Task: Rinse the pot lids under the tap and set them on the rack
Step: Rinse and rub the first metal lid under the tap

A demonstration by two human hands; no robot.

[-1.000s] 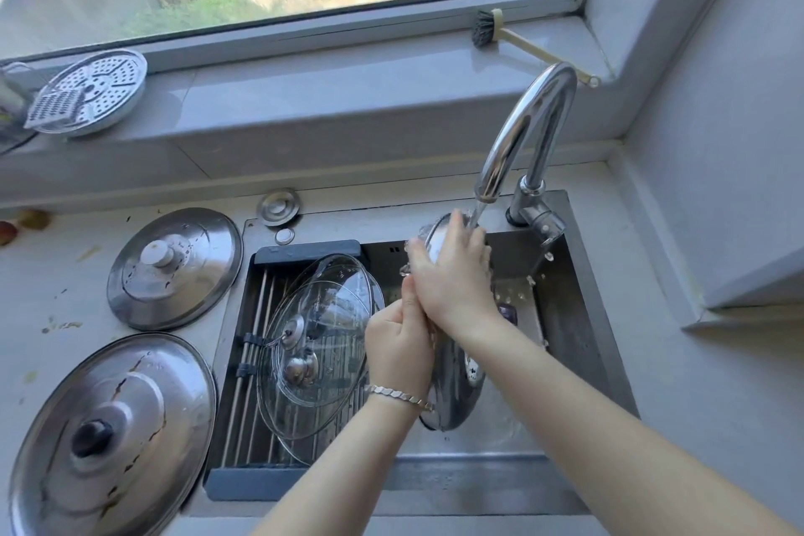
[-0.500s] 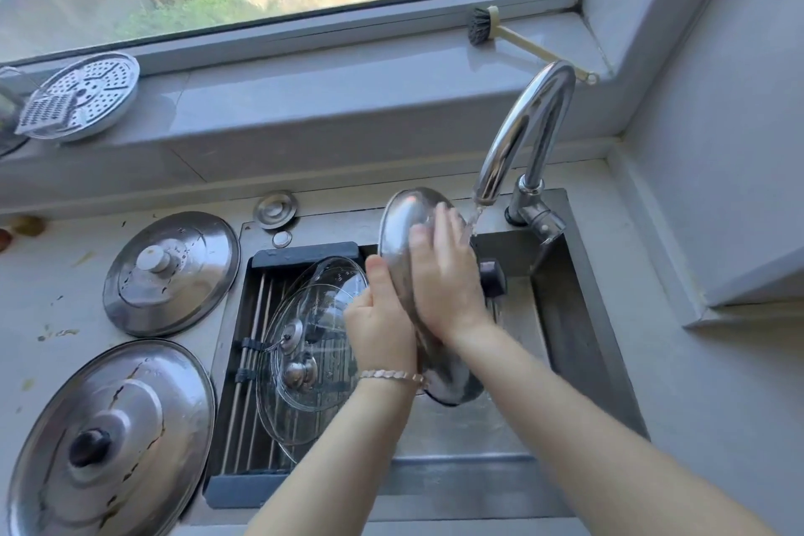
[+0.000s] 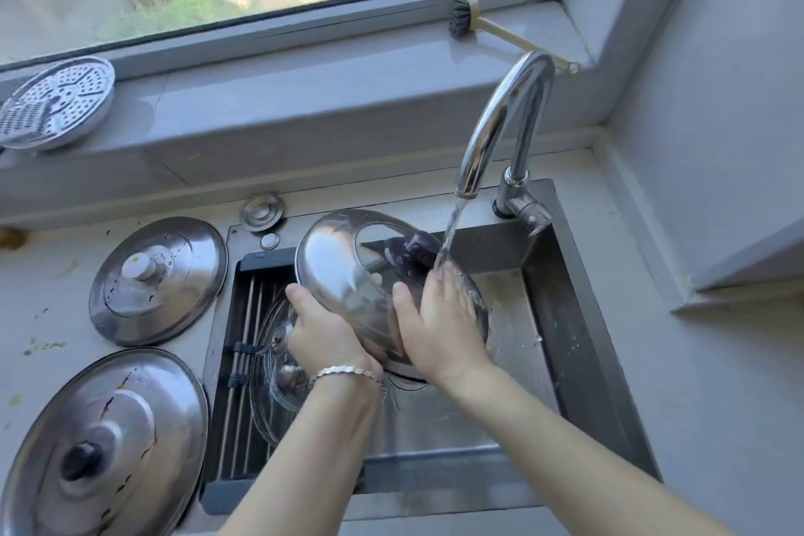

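Steel lid [image 3: 343,274] held tilted over the sink [image 3: 578,318], its far side in the stream from the tap [image 3: 500,122]. My left hand [image 3: 326,335] grips the lower rim, thumb on the dome; my right hand [image 3: 439,326] presses flat on the wet face. Risk: slick metal and only one real grip, so it may slip onto the glass lids [image 3: 278,366] in the rack [image 3: 243,309] just below

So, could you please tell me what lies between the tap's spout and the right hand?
In the head view, a stream of water falls from the spout onto the right hand, which rests on the steel lid beside its dark knob.
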